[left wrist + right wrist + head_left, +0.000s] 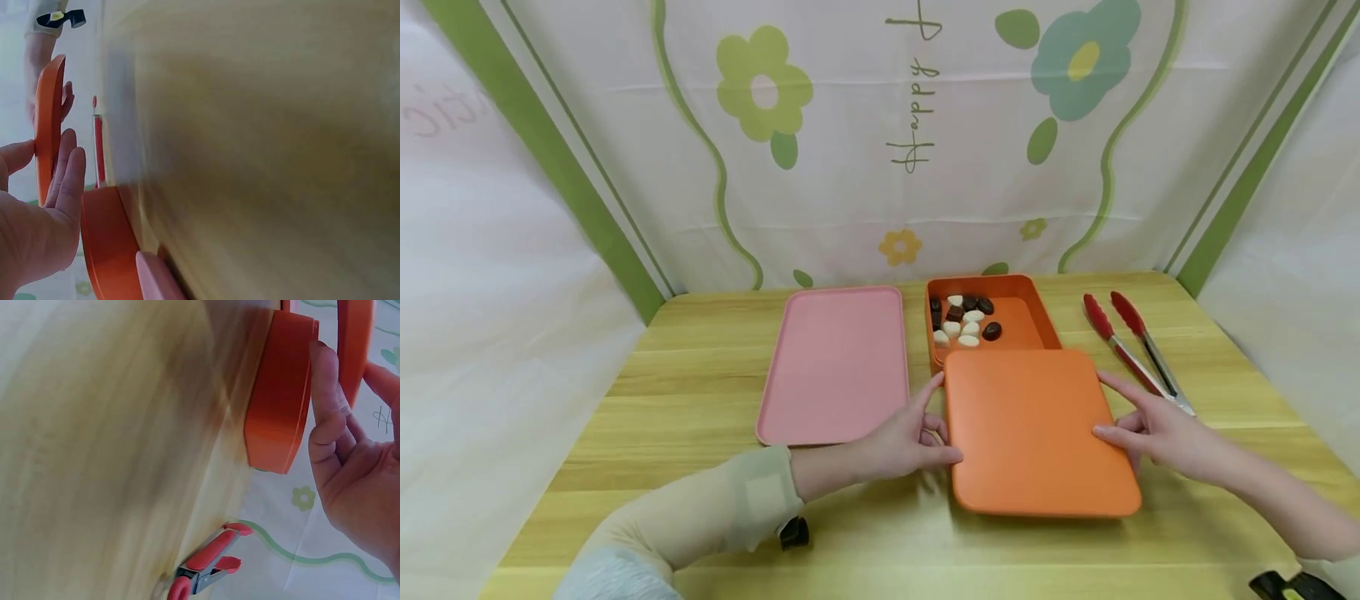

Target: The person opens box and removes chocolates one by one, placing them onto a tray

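My left hand (898, 439) and my right hand (1168, 435) grip an orange box lid (1037, 433) by its left and right edges. Both wrist views show the lid raised above the table, thumbs on top and fingers beneath. Just beyond it stands the orange box (1024, 317), whose front part the lid covers in the head view. Dark and white candies (972, 317), oval or blocky, lie mostly in the box's left half. Seen from the right wrist, my fingertips are close beside the rim of the box (278, 394).
A pink tray (838, 367) lies left of the box on the wooden table (685, 417). Tongs (1138, 354) with red tips lie spread on the right. A white cloth with printed flowers (850, 192) hangs behind the table.
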The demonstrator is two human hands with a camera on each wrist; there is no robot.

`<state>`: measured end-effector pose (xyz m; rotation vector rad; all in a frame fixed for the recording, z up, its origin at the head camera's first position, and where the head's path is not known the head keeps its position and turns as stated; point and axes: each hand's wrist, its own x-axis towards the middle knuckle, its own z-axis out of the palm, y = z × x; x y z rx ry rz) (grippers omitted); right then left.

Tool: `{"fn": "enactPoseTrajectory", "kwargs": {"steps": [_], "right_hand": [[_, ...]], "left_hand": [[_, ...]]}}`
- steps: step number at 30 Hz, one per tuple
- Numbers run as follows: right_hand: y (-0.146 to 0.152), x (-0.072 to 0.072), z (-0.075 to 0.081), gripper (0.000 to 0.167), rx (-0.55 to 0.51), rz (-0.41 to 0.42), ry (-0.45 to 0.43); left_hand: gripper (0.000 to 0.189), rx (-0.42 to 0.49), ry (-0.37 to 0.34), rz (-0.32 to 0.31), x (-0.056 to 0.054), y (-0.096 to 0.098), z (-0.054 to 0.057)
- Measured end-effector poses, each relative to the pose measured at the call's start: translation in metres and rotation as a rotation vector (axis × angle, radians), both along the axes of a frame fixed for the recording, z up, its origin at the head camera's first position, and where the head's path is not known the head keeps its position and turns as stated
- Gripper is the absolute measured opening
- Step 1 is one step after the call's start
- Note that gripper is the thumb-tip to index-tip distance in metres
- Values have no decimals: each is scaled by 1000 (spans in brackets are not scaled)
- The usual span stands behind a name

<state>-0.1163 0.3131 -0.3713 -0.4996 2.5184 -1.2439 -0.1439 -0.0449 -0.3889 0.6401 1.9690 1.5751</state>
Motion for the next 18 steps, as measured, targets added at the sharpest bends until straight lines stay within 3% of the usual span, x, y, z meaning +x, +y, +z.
{"fn": "enactPoseTrajectory", "kwargs": {"steps": [8, 18], "right_hand": [[1, 7, -13, 81, -56, 74, -27], [-4, 9, -25, 80, -1, 91, -34]], "left_hand": [[103, 6, -39, -14, 15, -3, -12], [105, -18, -85, -31, 18, -6, -27]]}}
